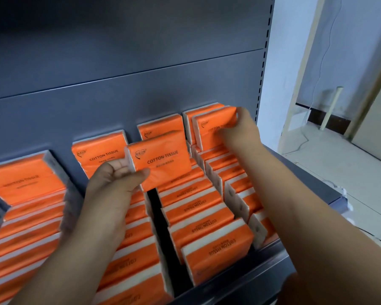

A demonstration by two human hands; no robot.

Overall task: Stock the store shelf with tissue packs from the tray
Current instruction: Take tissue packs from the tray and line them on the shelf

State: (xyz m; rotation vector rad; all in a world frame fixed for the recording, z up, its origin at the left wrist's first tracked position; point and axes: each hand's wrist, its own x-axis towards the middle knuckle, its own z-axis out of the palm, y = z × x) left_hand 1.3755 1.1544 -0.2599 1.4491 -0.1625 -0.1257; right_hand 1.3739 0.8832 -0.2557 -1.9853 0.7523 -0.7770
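"Several rows of tissue packs (209,227) stood nearest, on edge behind the lip of the shelf (240,280); glossy orange film, white paper at the ends, each a flat, soft slab."

"And the hands?"

"Further in, the left hand (114,179) pinched a loose pack (161,164) by its lower left corner, thumb on the printed face; it hung upright over the middle rows, touching none that I could make out."

"Which way did it lie?"

"Long axis across the shelf, parallel to the standing packs; a dark gap (163,227) ran between two rows just below it. I judged its place lay down and a little beyond that hand, which was the nearer one to any slot there."

"The right?"

"Deeper; the right hand (242,128) reached to the rear pack (213,130) of the rightmost row. It was blurred, so I'd only say it seemed to grasp the upper right corner, thumb on top. Behind stood the matt grey back panel (141,89); no tray was in view."
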